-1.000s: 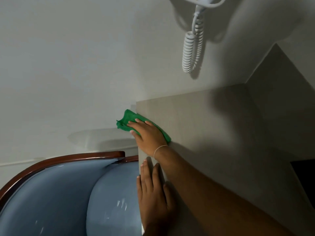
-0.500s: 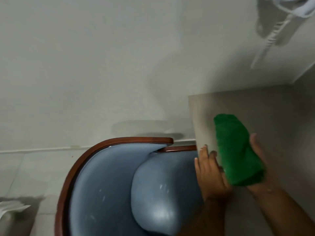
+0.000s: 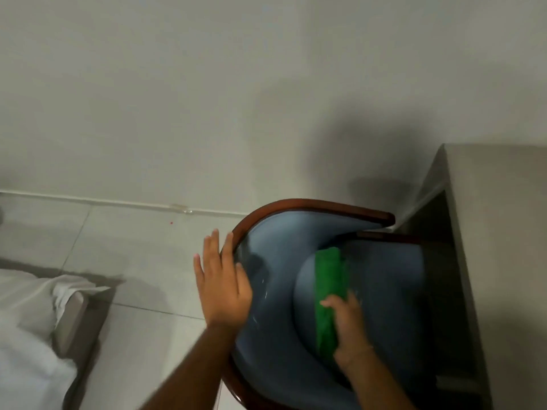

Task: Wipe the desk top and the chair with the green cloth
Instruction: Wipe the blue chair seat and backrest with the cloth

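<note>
- One green cloth (image 3: 328,294) lies folded in a long strip on the blue seat cushion of the chair (image 3: 381,279).
- Right hand (image 3: 350,332) grips the cloth's near end, fingers curled over it, pressing it to the cushion.
- Left hand (image 3: 220,279) is spread flat, holding nothing, its fingers at the chair's curved wooden rim.
- Chair is tucked partly under the desk (image 3: 500,232), which stands on the right against the pale wall (image 3: 207,99).
- White bedding (image 3: 26,321) shows at lower left on the tiled floor (image 3: 133,261).
</note>
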Tool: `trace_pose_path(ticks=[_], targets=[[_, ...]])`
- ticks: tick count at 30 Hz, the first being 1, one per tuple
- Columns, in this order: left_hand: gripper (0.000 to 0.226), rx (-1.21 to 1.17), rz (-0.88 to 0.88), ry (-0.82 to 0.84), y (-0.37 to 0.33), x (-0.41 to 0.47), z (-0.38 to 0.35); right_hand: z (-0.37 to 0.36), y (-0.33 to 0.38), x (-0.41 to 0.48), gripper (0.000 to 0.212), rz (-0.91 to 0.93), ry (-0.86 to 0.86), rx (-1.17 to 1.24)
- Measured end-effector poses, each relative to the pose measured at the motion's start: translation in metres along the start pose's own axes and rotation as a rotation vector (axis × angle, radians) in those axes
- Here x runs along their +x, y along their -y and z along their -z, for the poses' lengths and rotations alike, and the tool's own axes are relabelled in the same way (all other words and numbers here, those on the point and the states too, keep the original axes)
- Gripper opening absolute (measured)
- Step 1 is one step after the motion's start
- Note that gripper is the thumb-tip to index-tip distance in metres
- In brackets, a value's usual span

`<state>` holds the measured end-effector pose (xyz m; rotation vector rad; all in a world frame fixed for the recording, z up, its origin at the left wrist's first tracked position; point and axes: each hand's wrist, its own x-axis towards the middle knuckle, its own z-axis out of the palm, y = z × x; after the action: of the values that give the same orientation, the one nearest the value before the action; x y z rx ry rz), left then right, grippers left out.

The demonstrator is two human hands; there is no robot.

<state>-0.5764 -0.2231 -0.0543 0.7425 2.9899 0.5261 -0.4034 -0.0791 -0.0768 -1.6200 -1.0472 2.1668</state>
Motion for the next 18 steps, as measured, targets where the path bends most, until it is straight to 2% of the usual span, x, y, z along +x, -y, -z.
trace_pose_path(ticks=[5,8,9,11,13,15,18], targets=[[0.068,-0.008,-0.077,0.213,0.048,0.017,-0.027,-0.093,-0.083,0.005,0.049,0.032,0.137,-0.122],[0.067,-0.118,-0.124,0.224,0.061,0.016,-0.042,-0.133,-0.115,0.008,0.043,0.028,0.261,-0.226],[0.067,-0.156,-0.126,0.204,0.064,0.015,-0.046,-0.145,-0.124,0.012,0.047,0.054,0.277,-0.275],[0.070,-0.184,-0.136,0.171,0.066,0.014,-0.048,-0.161,-0.138,0.018,0.067,0.237,0.256,-0.555],[0.074,-0.173,-0.149,0.169,0.066,0.012,-0.052,-0.168,-0.153,0.028,0.073,0.360,0.150,-0.735],[0.077,-0.160,-0.163,0.174,0.065,0.012,-0.052,-0.171,-0.163,0.041,0.070,0.389,0.111,-0.717],[0.079,-0.110,-0.196,0.187,0.064,0.011,-0.052,-0.172,-0.154,0.080,0.070,0.316,0.108,-0.426]])
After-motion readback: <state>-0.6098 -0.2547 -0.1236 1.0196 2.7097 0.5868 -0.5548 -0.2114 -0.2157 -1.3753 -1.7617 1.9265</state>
